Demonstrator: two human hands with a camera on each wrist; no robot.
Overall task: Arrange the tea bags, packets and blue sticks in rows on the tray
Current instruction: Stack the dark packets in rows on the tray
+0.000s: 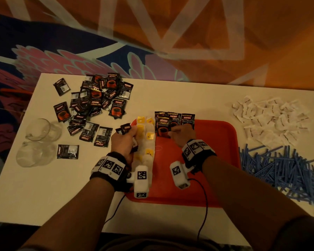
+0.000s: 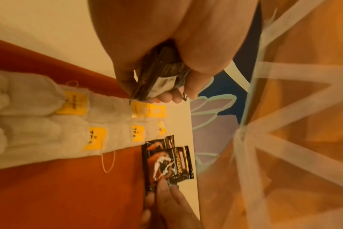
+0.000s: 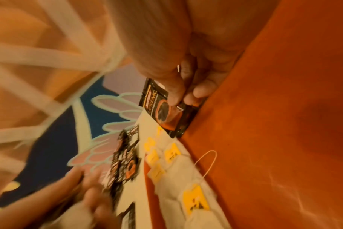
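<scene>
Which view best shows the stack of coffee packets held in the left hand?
The left wrist view: the left hand grips the stack of coffee packets edge-on and close. The head view shows only its top end above the fingers. In the right wrist view it is blurred.

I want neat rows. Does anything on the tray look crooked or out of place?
Yes. The coffee packets at the tray's far edge overlap and hang over its rim; the tea bags lie in tidy rows.

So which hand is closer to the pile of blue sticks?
Right. The right hand is over the red tray, on the side where the blue sticks lie; the left hand is at the tray's far edge.
</scene>
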